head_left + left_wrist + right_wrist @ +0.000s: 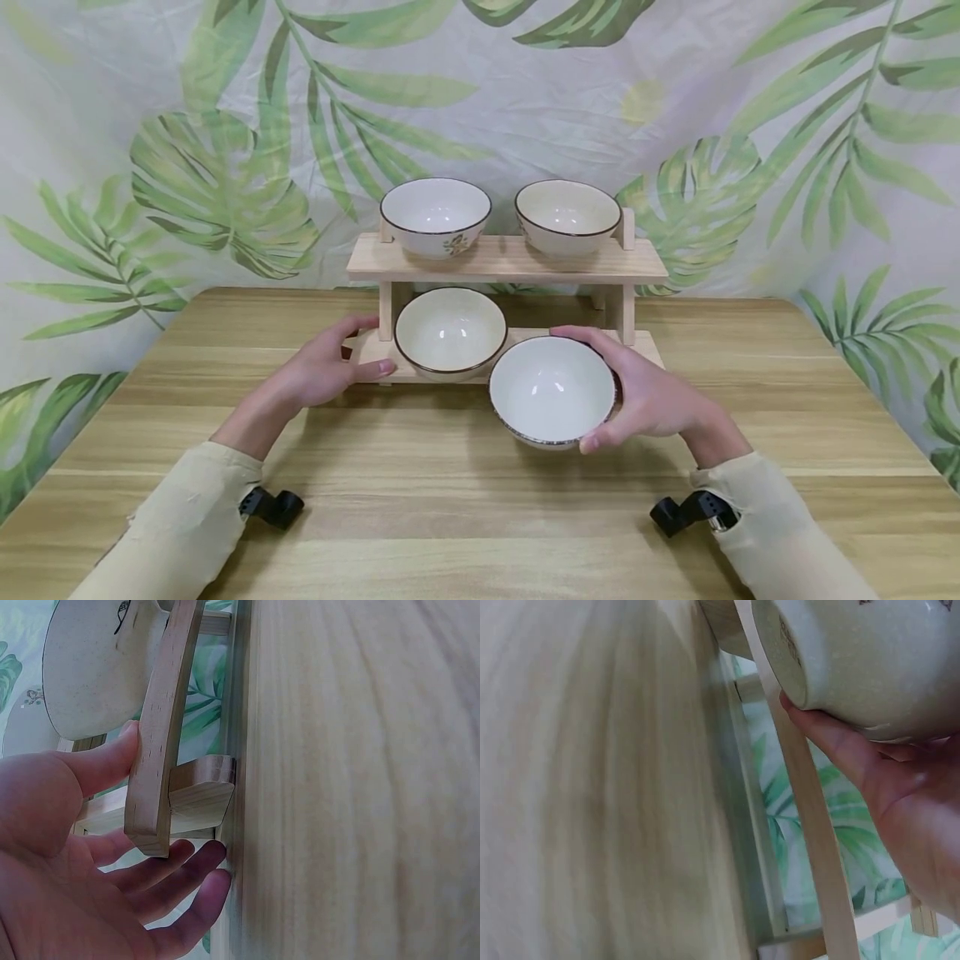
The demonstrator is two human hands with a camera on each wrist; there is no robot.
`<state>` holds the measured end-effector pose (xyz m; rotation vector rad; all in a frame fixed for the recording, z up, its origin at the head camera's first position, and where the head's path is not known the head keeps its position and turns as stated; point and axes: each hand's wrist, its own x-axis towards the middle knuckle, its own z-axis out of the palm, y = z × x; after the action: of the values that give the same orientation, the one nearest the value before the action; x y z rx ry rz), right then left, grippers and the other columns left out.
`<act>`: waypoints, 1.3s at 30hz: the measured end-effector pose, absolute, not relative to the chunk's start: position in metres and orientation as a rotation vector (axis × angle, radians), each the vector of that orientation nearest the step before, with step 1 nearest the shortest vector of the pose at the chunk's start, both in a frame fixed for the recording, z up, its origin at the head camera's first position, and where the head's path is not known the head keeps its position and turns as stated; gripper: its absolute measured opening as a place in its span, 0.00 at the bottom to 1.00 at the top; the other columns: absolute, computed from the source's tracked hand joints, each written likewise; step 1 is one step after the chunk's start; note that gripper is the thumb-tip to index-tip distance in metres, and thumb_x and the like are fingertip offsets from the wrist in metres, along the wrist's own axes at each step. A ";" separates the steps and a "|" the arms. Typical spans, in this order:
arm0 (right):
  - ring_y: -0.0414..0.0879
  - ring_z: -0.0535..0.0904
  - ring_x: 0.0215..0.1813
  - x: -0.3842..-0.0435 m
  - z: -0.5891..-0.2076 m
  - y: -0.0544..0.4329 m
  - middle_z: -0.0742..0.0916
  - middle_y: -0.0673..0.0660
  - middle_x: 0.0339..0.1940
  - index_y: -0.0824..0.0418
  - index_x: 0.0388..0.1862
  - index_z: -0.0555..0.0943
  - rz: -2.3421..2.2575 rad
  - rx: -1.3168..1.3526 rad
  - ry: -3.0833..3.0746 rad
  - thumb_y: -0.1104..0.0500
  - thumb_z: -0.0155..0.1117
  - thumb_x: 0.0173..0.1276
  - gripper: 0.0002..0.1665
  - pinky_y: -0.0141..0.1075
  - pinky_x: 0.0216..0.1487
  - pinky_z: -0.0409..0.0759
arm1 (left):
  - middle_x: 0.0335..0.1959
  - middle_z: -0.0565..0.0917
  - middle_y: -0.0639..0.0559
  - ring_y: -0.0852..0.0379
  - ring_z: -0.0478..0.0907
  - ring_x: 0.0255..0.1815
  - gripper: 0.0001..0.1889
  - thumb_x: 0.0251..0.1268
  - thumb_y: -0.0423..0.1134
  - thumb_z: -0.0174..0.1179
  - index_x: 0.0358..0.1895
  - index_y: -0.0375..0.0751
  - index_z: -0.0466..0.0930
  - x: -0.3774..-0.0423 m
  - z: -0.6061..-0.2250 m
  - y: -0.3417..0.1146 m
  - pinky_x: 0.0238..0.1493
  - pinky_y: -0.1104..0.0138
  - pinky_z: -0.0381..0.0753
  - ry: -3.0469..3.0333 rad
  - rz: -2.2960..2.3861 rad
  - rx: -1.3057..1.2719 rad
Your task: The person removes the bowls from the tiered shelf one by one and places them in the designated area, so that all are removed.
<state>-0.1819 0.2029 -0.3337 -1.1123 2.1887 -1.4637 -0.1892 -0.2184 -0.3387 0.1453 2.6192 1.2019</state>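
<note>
In the head view, my right hand [652,396] holds a white bowl [551,390] with a speckled dark rim, thumb at its near side and fingers round the far side. This bowl is in front of the lower shelf's right half, its opening tilted towards me. My left hand [322,367] grips the left end of the two-tier wooden rack [502,265] at its lower board [154,750], thumb on top. In the left wrist view the other fingers curl around and below that board. A cream bowl [450,329] with a brown rim sits on the lower shelf, beside the left thumb.
On the upper shelf stand a white bowl [435,208] with a plant motif and a cream bowl [567,208]. The rack stands on a wood-grain table [420,517]. Behind it hangs a leaf-print cloth [555,108]. Black wrist cameras stick out from both sleeves.
</note>
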 end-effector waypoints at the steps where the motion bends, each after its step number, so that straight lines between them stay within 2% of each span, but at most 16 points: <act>1: 0.52 0.79 0.68 -0.181 -0.334 0.201 0.75 0.63 0.74 0.61 0.83 0.59 -1.455 -1.127 2.181 0.66 0.88 0.42 0.70 0.38 0.64 0.82 | 0.73 0.72 0.31 0.30 0.73 0.70 0.47 0.71 0.52 0.70 0.84 0.39 0.54 -0.189 -0.339 -0.218 0.61 0.49 0.78 2.622 1.200 0.146; 17: 0.52 0.78 0.71 -0.166 -0.341 0.171 0.75 0.62 0.75 0.62 0.83 0.57 -1.437 -1.132 2.016 0.63 0.88 0.45 0.70 0.38 0.68 0.80 | 0.72 0.72 0.30 0.30 0.75 0.69 0.47 0.71 0.51 0.71 0.84 0.37 0.56 -0.188 -0.340 -0.219 0.60 0.50 0.79 2.643 1.192 0.153; 25: 0.51 0.79 0.70 -0.158 -0.346 0.156 0.76 0.62 0.74 0.61 0.83 0.56 -1.457 -1.100 1.987 0.64 0.88 0.45 0.70 0.38 0.69 0.80 | 0.70 0.73 0.32 0.32 0.76 0.67 0.46 0.72 0.50 0.70 0.84 0.38 0.55 -0.188 -0.339 -0.219 0.58 0.54 0.78 2.616 1.228 0.154; 32: 0.50 0.78 0.71 -0.150 -0.351 0.143 0.77 0.58 0.75 0.58 0.83 0.57 -1.459 -1.043 1.995 0.64 0.89 0.44 0.70 0.36 0.71 0.77 | 0.69 0.75 0.32 0.34 0.77 0.65 0.47 0.72 0.51 0.70 0.84 0.39 0.55 -0.188 -0.340 -0.219 0.54 0.59 0.77 2.611 1.226 0.146; 39: 0.50 0.78 0.71 -0.145 -0.356 0.131 0.77 0.55 0.75 0.57 0.82 0.58 -1.436 -0.982 2.033 0.62 0.90 0.43 0.70 0.38 0.73 0.76 | 0.69 0.74 0.32 0.33 0.76 0.67 0.47 0.72 0.52 0.70 0.84 0.39 0.54 -0.189 -0.340 -0.218 0.56 0.56 0.78 2.609 1.218 0.147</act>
<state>-0.1448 0.1306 -0.3557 -0.9820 2.0332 -1.4357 -0.1886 -0.2184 -0.3399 0.1474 2.6095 1.2182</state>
